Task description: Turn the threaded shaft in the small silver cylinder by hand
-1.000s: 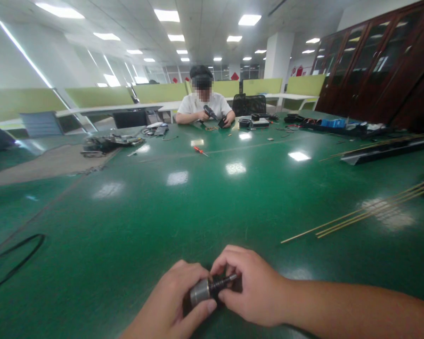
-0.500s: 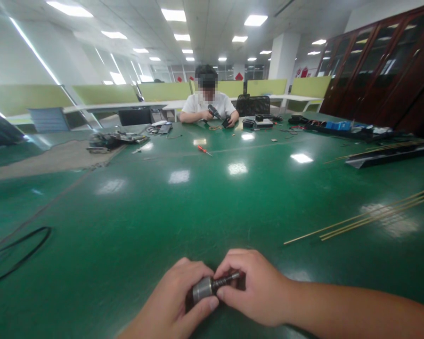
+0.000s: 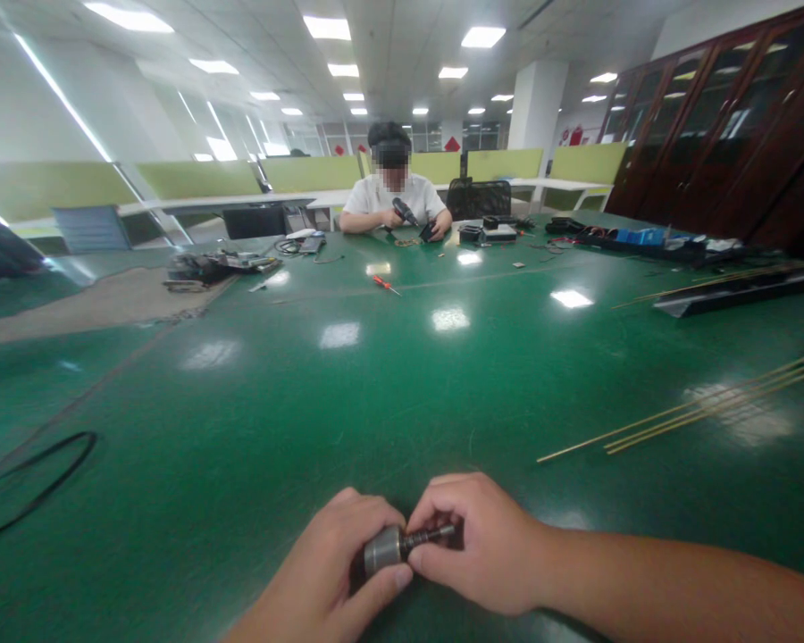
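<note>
A grey metal cylinder with a thin shaft that looks spring-wrapped or threaded (image 3: 383, 551) lies between my two hands at the bottom of the view, its shaft pointing right. My left hand (image 3: 339, 558) is closed round the wide cylinder, thumb below and fingers above. At the joint between cylinder and shaft, the thumb and index finger of my right hand (image 3: 486, 545) pinch the part from both sides. The shaft's tip shows inside the curl of my right hand. My left palm hides the cylinder's far end.
On the green table (image 3: 295, 402), thin brass-coloured rods (image 3: 683, 418) lie at right, a black cable loop (image 3: 73, 473) at left. A red screwdriver (image 3: 383, 284) lies farther off. Across the table, a person (image 3: 392, 201) holds a power drill (image 3: 406, 212). Electronic parts (image 3: 218, 265) lie far left.
My hands and the metal part stay almost in place, both hands keeping their grip. Across the table, the person's head is raised slightly.
</note>
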The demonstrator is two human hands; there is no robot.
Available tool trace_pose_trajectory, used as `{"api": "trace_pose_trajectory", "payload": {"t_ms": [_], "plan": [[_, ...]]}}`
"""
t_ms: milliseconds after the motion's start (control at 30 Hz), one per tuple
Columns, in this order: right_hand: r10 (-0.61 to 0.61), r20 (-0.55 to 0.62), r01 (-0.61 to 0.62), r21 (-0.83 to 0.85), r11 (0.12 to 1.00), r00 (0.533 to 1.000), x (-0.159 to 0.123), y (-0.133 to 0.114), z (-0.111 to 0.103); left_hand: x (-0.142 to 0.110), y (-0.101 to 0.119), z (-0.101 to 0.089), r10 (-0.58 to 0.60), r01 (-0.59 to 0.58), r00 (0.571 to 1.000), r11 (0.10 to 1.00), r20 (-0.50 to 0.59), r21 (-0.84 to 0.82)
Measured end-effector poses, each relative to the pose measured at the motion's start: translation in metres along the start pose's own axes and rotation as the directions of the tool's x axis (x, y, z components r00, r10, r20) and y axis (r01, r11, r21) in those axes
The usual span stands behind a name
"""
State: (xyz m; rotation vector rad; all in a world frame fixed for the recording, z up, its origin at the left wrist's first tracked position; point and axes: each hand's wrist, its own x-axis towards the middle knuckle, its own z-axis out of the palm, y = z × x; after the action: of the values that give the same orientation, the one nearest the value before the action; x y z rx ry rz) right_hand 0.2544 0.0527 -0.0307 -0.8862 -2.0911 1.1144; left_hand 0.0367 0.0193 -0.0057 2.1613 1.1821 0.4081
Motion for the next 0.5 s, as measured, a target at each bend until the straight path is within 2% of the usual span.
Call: {"api": "trace_pose_trajectory", "payload": {"t_ms": [267,500], "plan": [[0.010,0.007,-0.010,-0.006,1.000,1.000,0.0000,0.0006,0.0008,0.0009,0.0009,-0.0007,0.016,-0.016,1.000,1.000,-0.010,-0.005],[0.004,0.009,-0.004,-0.008,1.000,1.000,0.0007,-0.0011,0.0001,0.0000,0.0048,-0.0023,-0.015,0.015,1.000,1.000,-0.009,-0.004]]}}
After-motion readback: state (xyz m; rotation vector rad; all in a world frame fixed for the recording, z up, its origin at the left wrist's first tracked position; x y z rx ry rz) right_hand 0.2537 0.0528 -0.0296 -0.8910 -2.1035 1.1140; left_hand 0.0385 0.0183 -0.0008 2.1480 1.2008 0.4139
